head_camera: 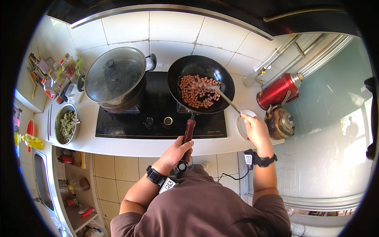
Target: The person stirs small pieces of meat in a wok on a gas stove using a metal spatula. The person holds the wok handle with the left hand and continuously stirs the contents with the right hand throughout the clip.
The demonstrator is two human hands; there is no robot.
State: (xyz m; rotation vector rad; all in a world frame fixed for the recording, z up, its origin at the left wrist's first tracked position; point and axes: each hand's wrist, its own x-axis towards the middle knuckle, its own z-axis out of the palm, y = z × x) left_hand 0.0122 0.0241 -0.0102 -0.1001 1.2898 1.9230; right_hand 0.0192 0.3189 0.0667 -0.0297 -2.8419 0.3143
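Note:
My left hand [176, 153] grips the dark red handle [189, 130] of a black wok [204, 63] on the right burner of the gas cooktop [157, 130]. Peanuts [192, 97] with reddish skins cover much of the wok's bottom. In my right hand [257, 130] is the shaft of a metal spatula [229, 100]. Its blurred head is down among the peanuts, towards the right of the pile. Partly behind my right hand, a white plate [241, 126] sits on the counter.
A large lidded pot [114, 78] occupies the left burner. Further left stand a metal bowl of chopped greens [68, 127] and several bottles [68, 66]. A red thermos [278, 91] and a sooty kettle [279, 123] are at the right. The range hood [165, 7] overhangs the back.

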